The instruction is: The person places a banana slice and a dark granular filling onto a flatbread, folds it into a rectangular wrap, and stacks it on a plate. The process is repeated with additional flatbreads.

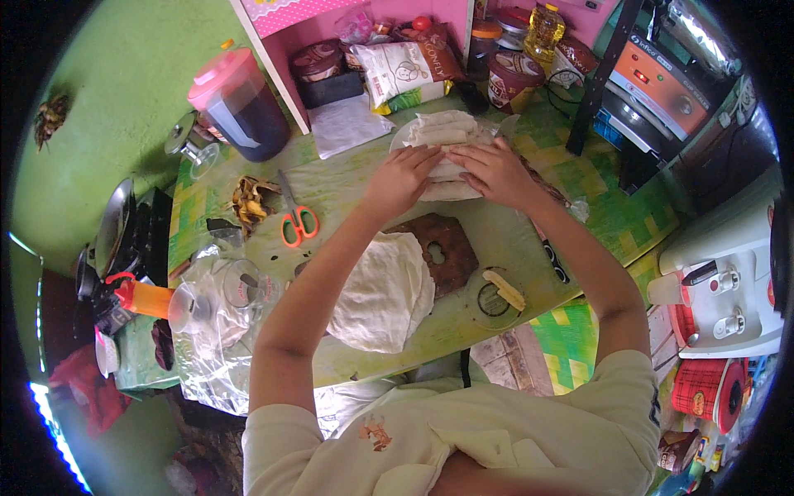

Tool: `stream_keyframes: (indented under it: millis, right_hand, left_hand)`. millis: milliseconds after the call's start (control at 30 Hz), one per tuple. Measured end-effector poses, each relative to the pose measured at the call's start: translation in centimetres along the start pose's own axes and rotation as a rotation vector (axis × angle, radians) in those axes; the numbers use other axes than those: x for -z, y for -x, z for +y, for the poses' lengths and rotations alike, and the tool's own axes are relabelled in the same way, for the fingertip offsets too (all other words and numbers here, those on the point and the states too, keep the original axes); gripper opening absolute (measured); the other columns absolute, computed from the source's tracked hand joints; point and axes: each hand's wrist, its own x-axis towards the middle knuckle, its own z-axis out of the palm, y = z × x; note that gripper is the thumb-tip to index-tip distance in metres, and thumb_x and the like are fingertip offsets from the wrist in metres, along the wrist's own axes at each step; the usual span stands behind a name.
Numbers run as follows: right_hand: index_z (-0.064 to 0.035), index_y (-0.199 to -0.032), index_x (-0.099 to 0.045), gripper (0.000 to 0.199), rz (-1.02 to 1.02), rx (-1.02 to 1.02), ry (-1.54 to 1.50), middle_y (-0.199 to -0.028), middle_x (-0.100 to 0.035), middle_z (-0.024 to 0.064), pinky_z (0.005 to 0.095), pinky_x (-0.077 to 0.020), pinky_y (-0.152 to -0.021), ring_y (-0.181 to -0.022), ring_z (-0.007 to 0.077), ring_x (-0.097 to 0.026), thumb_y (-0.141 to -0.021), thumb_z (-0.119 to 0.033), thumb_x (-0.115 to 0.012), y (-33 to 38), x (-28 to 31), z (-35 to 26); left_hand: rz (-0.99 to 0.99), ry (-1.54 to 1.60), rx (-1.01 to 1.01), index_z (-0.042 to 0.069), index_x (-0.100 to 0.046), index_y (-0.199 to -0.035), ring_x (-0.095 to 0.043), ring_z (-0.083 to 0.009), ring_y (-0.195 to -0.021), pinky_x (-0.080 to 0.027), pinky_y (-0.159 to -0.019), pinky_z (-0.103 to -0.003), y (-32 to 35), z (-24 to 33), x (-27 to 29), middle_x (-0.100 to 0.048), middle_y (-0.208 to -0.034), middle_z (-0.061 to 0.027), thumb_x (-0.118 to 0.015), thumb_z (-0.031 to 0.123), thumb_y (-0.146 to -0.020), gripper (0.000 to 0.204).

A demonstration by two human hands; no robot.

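Note:
Both my hands are stretched forward to a plate (399, 139) of white rolled wrappers (448, 124) at the far side of the table. My left hand (407, 177) and my right hand (499, 175) meet there, fingers curled on the two ends of one roll (447, 154). More rolls lie behind and in front of it. Nearer to me, a pile of thin white wrapper sheets (382, 291) partly covers a brown wooden board (457, 258). On its right, a small clear dish (480, 312) carries a yellow strip (503, 289) that looks like banana.
Scissors (298, 225) with orange-green handles lie left of the board, beside brown peels (251, 202). A pink-lidded pitcher (240, 103) of dark liquid stands at the back left. Clear jars (241, 283) and plastic occupy the left edge. Packets (403, 73) fill a pink shelf behind.

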Motion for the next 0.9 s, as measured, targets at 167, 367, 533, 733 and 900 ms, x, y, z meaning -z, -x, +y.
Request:
stream_keyframes:
  millis: [167,367,533,733,900]
  right_hand:
    - [-0.0120,-0.129,-0.061,0.042,0.066,0.039,0.084,-0.132,-0.061,-0.0005,0.0380,-0.0384,-0.088,-0.117,0.0167,-0.058,-0.087,-0.015,-0.067,0.2,-0.3,-0.5]
    - [-0.0110,-0.126,-0.062,0.038,0.055,-0.011,-0.063,-0.131,-0.061,0.0030,0.0382,-0.0383,-0.090,-0.117,0.0197,-0.058,-0.088,-0.014,-0.064,-0.6,1.8,-0.8]
    - [-0.0097,-0.120,-0.063,0.031,0.051,-0.020,-0.070,-0.127,-0.062,0.0053,0.0396,-0.0387,-0.090,-0.115,0.0236,-0.058,-0.089,-0.014,-0.063,-1.8,2.5,-0.7]
    - [-0.0075,-0.111,-0.064,0.024,0.032,0.013,-0.047,-0.114,-0.063,0.0087,0.0426,-0.0411,-0.085,-0.105,0.0276,-0.058,-0.087,-0.011,-0.064,-3.7,3.3,-1.9]
    - [-0.0060,-0.105,-0.063,0.020,0.110,0.082,-0.052,-0.101,-0.062,0.0101,0.0431,-0.0444,-0.081,-0.097,0.0309,-0.058,-0.085,-0.011,-0.064,-10.5,4.0,-3.5]
  left_hand:
    - [0.027,-0.110,-0.034,0.005,-0.057,-0.130,-0.050,-0.0273,-0.130,-0.039,-0.109,-0.044,0.4,-0.3,-0.9,-0.054,-0.140,-0.0106,-0.066,0.019,-0.085,0.048]
    - [0.167,0.043,0.033,0.006,-0.053,-0.135,-0.048,-0.0349,-0.131,-0.039,-0.106,-0.047,0.2,0.9,2.7,-0.053,-0.139,-0.0147,-0.060,0.016,-0.091,0.046]
    - [0.326,0.145,0.170,0.003,-0.049,-0.137,-0.047,-0.0409,-0.128,-0.037,-0.108,-0.048,1.2,3.5,8.0,-0.051,-0.140,-0.0192,-0.061,0.010,-0.089,0.050]
    - [0.311,0.175,0.237,0.004,-0.057,-0.127,-0.047,-0.0394,-0.130,-0.039,-0.106,-0.049,5.6,7.6,12.1,-0.052,-0.140,-0.0175,-0.066,0.008,-0.084,0.044]
    - [0.318,0.180,0.168,0.005,-0.070,-0.100,-0.055,-0.0354,-0.123,-0.046,-0.098,-0.046,10.6,9.0,12.5,-0.063,-0.128,-0.0121,-0.076,0.007,-0.076,0.024]
